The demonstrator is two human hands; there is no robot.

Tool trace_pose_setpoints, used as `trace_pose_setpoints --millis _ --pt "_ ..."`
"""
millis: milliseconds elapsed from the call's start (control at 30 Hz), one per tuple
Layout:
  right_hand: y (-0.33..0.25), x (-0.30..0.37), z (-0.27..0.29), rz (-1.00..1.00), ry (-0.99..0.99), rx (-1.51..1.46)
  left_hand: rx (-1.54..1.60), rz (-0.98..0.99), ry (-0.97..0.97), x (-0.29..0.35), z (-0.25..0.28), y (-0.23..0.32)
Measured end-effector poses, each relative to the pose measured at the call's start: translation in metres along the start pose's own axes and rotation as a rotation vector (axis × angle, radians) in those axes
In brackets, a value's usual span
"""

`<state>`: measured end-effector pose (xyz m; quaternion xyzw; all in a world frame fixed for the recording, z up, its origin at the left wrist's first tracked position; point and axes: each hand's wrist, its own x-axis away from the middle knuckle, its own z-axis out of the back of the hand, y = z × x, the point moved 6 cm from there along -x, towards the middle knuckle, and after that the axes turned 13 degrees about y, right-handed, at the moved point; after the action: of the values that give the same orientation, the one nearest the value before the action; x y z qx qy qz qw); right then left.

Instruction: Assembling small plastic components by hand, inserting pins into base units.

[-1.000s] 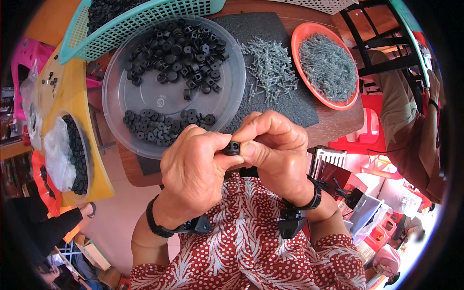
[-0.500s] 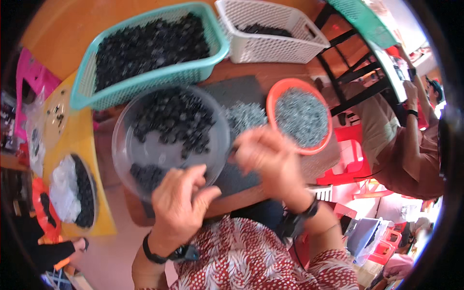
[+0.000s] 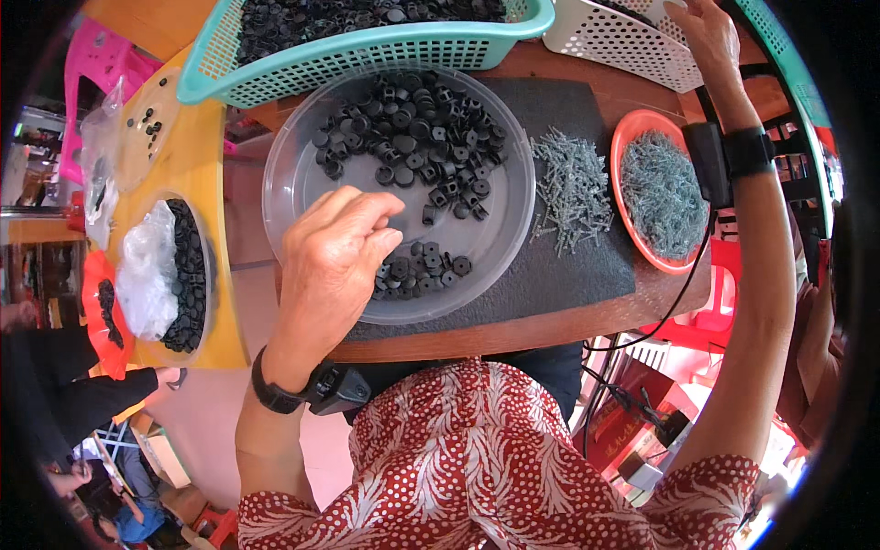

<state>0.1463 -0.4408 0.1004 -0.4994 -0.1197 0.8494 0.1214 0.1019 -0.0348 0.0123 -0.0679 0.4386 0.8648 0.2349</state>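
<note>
My left hand (image 3: 332,252) hovers over the near rim of a clear round plastic tray (image 3: 298,188), fingers loosely curled, right beside a small heap of black rubber rings (image 3: 417,269). A larger heap of black rings (image 3: 412,137) lies in the tray's far half. My right hand (image 3: 708,32) is stretched far to the upper right, touching the rim of a white perforated basket (image 3: 614,41); whether it holds something is hidden. Grey screws (image 3: 570,188) lie loose on a dark mat (image 3: 587,275), and more fill an orange dish (image 3: 662,194).
A teal basket (image 3: 367,46) full of black parts stands behind the tray. On a yellow surface (image 3: 197,165) at left sit a bowl with a white bag and black rings (image 3: 170,275) and a clear lid. Another person's hand (image 3: 170,376) reaches in at lower left. Red stools stand at right.
Both hands held a small black piece together before my chest; they have separated. The left went down to the tray, the right reached up to the white basket.
</note>
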Motion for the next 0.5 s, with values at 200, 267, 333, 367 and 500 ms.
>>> trace_pose_setpoints --millis 200,267,333,367,500 --pt "-0.035 0.075 0.01 0.115 -0.187 -0.183 0.002 -0.25 -0.1 0.0 -0.02 0.025" --pt "-0.054 0.102 0.018 -0.02 -0.202 -0.27 -0.082 -0.316 -0.115 -0.003 -0.03 0.033" --pt "-0.064 0.117 0.026 -0.068 -0.231 -0.339 -0.114 -0.357 -0.114 -0.007 -0.042 0.031" --pt "-0.071 0.122 0.033 -0.092 -0.244 -0.355 -0.143 -0.395 -0.116 -0.008 -0.048 0.031" --pt "-0.087 0.14 0.056 -0.128 -0.261 -0.423 -0.184 -0.467 -0.103 -0.01 -0.057 0.033"
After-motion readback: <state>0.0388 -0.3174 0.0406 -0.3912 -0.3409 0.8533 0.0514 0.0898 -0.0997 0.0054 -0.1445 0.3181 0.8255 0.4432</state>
